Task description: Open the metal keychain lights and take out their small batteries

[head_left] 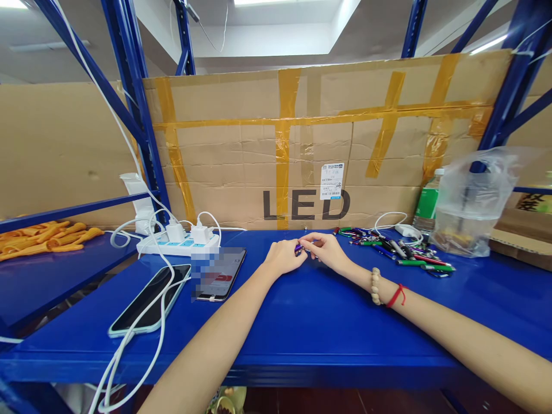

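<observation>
Both hands meet over the middle of the blue shelf. Closed round a small purple pen, my left hand hides most of it. The fingertips of my right hand pinch the pen's other end, beside the left fingers. A dark bit shows just below the right fingers, too small to name. To the right of my right hand lies a loose heap of pens in green, black, red, blue and silver.
Left are a cabled phone, a second phone and a white power strip. Right stand a bottle, a plastic bag and a white charger. Taped cardboard closes the back; blue posts flank it.
</observation>
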A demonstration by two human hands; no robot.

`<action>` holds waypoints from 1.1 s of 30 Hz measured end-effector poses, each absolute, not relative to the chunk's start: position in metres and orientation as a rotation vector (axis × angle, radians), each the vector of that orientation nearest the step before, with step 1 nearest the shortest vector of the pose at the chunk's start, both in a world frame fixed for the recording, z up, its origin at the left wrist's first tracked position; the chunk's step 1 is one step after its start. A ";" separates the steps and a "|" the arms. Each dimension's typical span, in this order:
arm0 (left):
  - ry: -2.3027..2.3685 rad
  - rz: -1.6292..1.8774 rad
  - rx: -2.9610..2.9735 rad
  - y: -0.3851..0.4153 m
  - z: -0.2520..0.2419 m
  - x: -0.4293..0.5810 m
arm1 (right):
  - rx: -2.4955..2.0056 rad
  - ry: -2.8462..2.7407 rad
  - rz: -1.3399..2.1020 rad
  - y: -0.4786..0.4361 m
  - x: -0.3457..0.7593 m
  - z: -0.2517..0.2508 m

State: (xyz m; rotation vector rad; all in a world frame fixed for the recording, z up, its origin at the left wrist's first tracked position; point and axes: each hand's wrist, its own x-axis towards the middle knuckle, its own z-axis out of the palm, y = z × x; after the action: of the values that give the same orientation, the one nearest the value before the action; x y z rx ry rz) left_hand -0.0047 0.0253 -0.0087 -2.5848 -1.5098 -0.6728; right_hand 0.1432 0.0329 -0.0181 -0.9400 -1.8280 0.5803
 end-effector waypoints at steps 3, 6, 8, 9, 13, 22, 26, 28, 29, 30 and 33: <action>-1.504 -0.639 -2.587 0.027 -0.009 -0.005 | -0.949 -1.842 0.584 0.032 0.143 -0.018; -1.504 -0.542 -2.590 0.027 -0.008 -0.004 | -0.942 -1.883 0.592 0.032 0.143 -0.018; -1.511 -0.489 -2.587 0.026 -0.008 -0.004 | -0.943 -1.906 0.611 0.032 0.143 -0.019; -1.514 -0.473 -2.588 0.026 -0.007 -0.004 | -0.944 -1.910 0.621 0.032 0.143 -0.019; -1.526 -0.452 -2.591 0.026 -0.007 -0.003 | -0.948 -1.907 0.621 0.032 0.143 -0.018; -1.528 -0.464 -2.594 0.028 -0.007 -0.002 | -0.929 -1.903 0.588 0.032 0.142 -0.019; -1.515 -0.485 -2.593 0.029 -0.008 -0.002 | -0.935 -1.903 0.576 0.030 0.143 -0.018; -1.516 -0.490 -2.594 0.030 -0.009 -0.003 | -0.935 -1.906 0.572 0.029 0.142 -0.018; -1.520 -0.489 -2.595 0.030 -0.009 -0.003 | -0.934 -1.908 0.570 0.029 0.142 -0.018; -1.523 -0.486 -2.598 0.030 -0.009 -0.003 | -0.934 -1.909 0.568 0.030 0.142 -0.018; -1.525 -0.476 -2.603 0.029 -0.008 -0.002 | -0.933 -1.910 0.569 0.030 0.142 -0.018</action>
State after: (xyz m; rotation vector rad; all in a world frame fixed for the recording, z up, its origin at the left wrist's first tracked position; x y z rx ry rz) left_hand -0.0023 0.0293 -0.0079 -2.6027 -1.5251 -0.4756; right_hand 0.1421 0.0302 -0.0180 -0.9335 -1.9101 0.5693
